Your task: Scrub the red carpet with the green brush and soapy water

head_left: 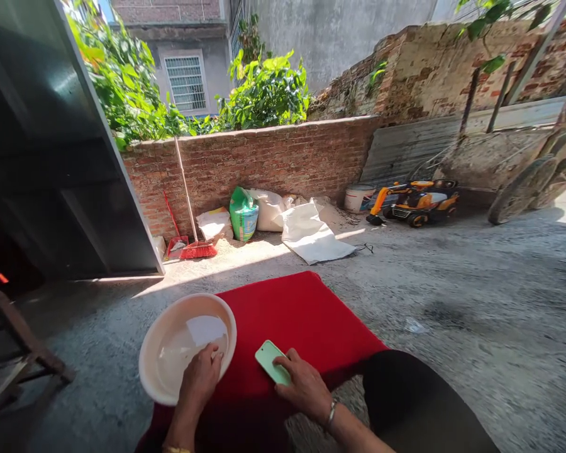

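Red tabletop (292,311), head view: white basin (146,372) at left, containing water. Left hand (202,372): over basin's near right side, fingers curled; grip contents cannot be told. Right hand (302,382): holds flat green object (268,358) at tabletop's near side, right of basin.

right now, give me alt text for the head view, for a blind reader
A person's right hand holds a flat green object over a red cloth; the left hand is over a basin of water. Behind, sacks sit by a brick wall.
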`<state>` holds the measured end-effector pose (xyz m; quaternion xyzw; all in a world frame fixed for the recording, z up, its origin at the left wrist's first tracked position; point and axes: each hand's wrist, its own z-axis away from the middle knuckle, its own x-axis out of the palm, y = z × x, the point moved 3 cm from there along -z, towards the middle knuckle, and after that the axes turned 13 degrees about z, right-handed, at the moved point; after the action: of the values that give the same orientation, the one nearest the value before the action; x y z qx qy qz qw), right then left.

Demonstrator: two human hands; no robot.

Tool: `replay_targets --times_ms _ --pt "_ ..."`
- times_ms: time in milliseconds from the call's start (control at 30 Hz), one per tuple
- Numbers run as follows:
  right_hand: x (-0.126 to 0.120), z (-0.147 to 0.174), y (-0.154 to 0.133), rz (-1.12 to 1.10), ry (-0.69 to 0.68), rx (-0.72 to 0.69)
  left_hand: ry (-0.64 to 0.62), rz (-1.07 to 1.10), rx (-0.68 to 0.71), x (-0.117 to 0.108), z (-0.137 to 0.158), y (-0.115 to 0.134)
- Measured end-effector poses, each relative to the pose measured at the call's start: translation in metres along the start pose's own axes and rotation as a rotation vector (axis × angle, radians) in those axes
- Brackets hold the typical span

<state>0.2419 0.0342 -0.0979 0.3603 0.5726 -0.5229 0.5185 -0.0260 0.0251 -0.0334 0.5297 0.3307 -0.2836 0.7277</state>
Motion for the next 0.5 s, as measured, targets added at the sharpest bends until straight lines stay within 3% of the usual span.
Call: replay_targets --times_ms 167,267,367,500 --pt "-0.028 -0.004 0.089 0.075 0.18 0.215 -0.056 0.011 -0.003 0.0 -0.001 0.003" --pt "-0.036 -0.006 0.119 0.044 0.274 0.279 -0.059 0.022 -0.01 0.0 -0.001 0.003" --pt "-0.031 -0.009 0.116 -0.008 0.276 0.273 -0.053 0.027 -0.006 0.0 -0.001 0.002" --pt "-0.025 -0.01 0.085 -0.016 0.216 0.24 -0.044 0.022 -0.016 -0.001 0.001 0.002"
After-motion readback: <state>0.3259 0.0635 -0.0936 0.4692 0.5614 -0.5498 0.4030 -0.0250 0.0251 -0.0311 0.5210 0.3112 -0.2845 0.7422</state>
